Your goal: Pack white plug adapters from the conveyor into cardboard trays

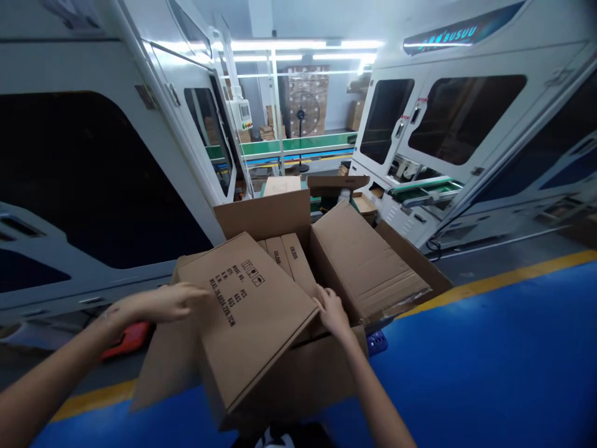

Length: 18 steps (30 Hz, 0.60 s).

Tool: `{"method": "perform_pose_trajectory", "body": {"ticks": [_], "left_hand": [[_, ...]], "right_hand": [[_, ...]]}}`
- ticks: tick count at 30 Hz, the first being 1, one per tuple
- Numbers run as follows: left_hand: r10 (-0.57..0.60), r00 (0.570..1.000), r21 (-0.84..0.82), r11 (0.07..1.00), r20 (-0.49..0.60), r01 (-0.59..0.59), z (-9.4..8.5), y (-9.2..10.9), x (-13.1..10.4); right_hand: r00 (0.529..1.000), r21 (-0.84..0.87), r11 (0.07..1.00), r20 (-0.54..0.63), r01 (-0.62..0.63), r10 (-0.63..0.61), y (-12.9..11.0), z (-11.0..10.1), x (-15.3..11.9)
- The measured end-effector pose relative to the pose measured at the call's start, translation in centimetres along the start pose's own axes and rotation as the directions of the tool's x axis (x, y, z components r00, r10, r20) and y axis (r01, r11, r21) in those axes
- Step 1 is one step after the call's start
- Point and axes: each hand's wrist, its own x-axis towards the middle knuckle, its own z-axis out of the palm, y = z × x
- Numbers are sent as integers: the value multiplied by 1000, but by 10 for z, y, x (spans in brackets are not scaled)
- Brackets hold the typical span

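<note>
A printed brown box [252,323] lies tilted over the near left side of a large open carton [263,214]. My right hand [332,309] has curled fingers at the printed box's right corner; how firmly they grip is unclear. Over the box's left part is my left hand [175,302], blurred, its fingers bent and partly smeared. Narrow boxes marked COLOUR [298,261] stand inside the carton behind the printed box. A plain brown box [368,255] rests at the carton's right side.
White machines with dark windows rise at the left [163,162] and right [443,124]. A green conveyor [312,144] and a black fan [301,116] are behind. A red object [125,341] lies below my left forearm. The floor [489,348] is blue with yellow lines.
</note>
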Motion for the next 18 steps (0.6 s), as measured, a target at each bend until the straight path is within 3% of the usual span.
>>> {"method": "perform_pose_trajectory", "body": {"ticks": [1,3,5,8,10,13,14,15,18], "left_hand": [[118,993,-44,992,7,-118,-24,5,23],[277,952,-19,959,-130,-281,-63,23,88],[385,899,71,923,-210,-379,-81,49,167],[637,769,149,767,-50,-625,-71,82,278],[755,655,161,643,35,-749,-52,91,332],[879,472,119,463,66,-878,-31,84,375],[898,435,98,428,66,-899,-27,80,382],[903,425,83,420,65,-904,-24,75,385],[874,482,101,476,51,-874,-17,66,388]], "right_hand": [[995,-26,999,96,-20,22,6,4,9],[978,-66,997,202,-32,45,11,11,18],[975,-128,991,215,-35,62,11,15,19],[979,-217,974,172,-69,108,11,21,19],[987,-239,966,101,-99,126,12,28,21],[990,-318,938,-40,-138,132,14,43,24],[989,-363,920,-77,-147,127,15,47,25],[988,-407,901,-104,-150,117,14,50,25],[984,-463,873,-155,-156,93,13,46,24]]}}
